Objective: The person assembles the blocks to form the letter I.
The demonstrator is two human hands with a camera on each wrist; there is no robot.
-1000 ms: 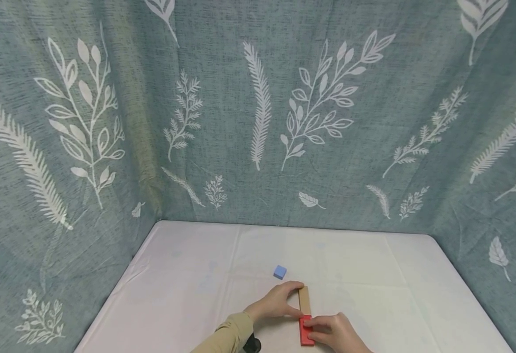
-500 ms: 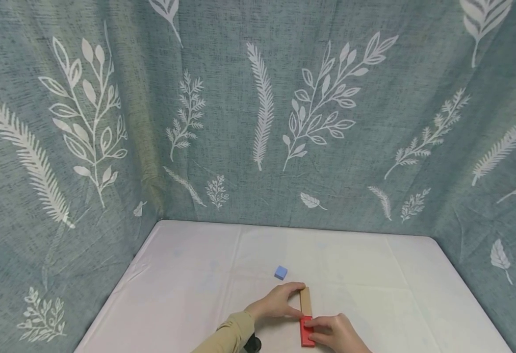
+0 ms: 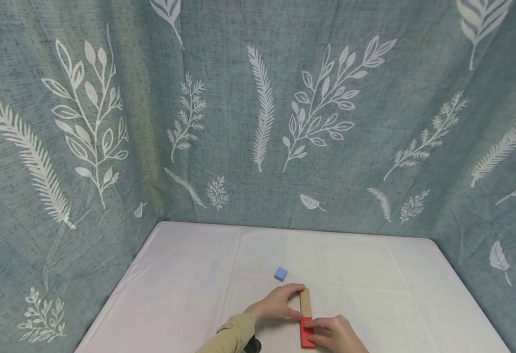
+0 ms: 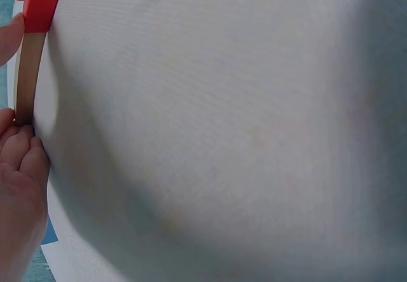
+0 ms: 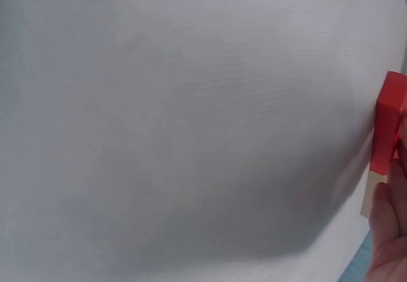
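A plain wooden block (image 3: pixel 305 302) and a red block (image 3: pixel 306 341) lie end to end in one line on the white cloth. My left hand (image 3: pixel 277 301) spans the wooden block, fingertips at its far end and thumb by the joint with the red one. From the right, my right hand (image 3: pixel 335 334) pinches the red block, covering part of its top. The left wrist view has the wooden block (image 4: pixel 28 78) meeting the red block (image 4: pixel 43 5) flush. In the right wrist view, fingers partly hide the red block (image 5: pixel 386 132).
A small blue block (image 3: pixel 280 274) sits beyond my left hand on the white-covered table (image 3: pixel 187 274). A green leaf-patterned curtain (image 3: pixel 222 113) encloses the back and sides. Something black (image 3: pixel 252 344) shows beside the left sleeve (image 3: pixel 231 333).
Both hands and both blocks stay in place against each other. The view only shifts slightly as the head moves.
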